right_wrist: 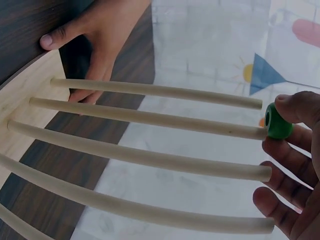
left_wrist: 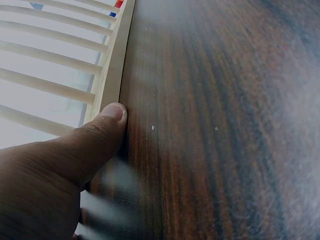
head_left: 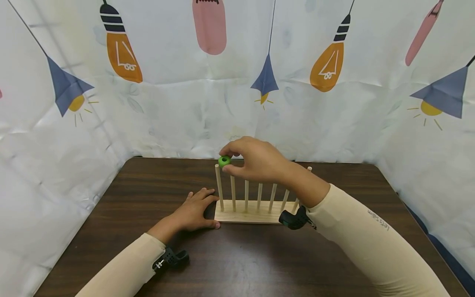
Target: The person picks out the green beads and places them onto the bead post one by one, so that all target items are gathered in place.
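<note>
A wooden peg stand [head_left: 243, 217] with a row of upright dowels lies on the dark table. My right hand [head_left: 261, 161] pinches a green bead [head_left: 224, 161] between thumb and fingers, its hole showing. The bead is at the top of the leftmost dowels; in the right wrist view the green bead [right_wrist: 280, 123] is beside the tips of the first two pegs [right_wrist: 200, 95]. Around the left end of the base, my left hand [head_left: 194, 210] has its thumb at the front corner and fingers toward the back corner. The left thumb [left_wrist: 102, 135] presses the base's edge.
The dark wood-grain table [head_left: 237, 264] spreads around the stand. Behind it hangs a white curtain [head_left: 167, 115] printed with bulbs and lamps. Small red and blue pieces [left_wrist: 118, 5] show past the stand's far end in the left wrist view.
</note>
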`<control>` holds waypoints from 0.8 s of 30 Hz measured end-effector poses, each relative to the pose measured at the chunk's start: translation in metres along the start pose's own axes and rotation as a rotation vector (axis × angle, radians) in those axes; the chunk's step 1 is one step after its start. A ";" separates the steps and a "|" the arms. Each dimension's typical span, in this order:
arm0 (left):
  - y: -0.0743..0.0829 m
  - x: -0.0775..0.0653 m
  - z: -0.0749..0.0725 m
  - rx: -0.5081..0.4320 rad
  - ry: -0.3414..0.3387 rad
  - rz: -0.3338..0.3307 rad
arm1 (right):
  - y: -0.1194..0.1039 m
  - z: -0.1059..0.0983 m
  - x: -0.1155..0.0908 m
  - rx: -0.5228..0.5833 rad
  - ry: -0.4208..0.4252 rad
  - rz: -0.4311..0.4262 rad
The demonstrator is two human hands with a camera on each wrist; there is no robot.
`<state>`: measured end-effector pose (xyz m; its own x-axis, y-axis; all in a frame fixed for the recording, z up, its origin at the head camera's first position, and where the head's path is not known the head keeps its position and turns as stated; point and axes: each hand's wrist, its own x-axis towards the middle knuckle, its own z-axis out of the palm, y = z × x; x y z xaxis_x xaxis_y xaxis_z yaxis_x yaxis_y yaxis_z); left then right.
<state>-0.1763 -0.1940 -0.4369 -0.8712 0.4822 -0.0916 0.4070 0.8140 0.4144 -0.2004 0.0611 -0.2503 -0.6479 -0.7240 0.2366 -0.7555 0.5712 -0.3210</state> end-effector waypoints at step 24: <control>0.002 0.000 -0.002 0.001 -0.006 0.007 | -0.009 0.009 0.008 -0.019 0.009 -0.025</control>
<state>-0.1761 -0.1928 -0.4346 -0.8668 0.4897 -0.0940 0.4133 0.8110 0.4141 -0.1983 0.0466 -0.2533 -0.6294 -0.7350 0.2522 -0.7733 0.5601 -0.2973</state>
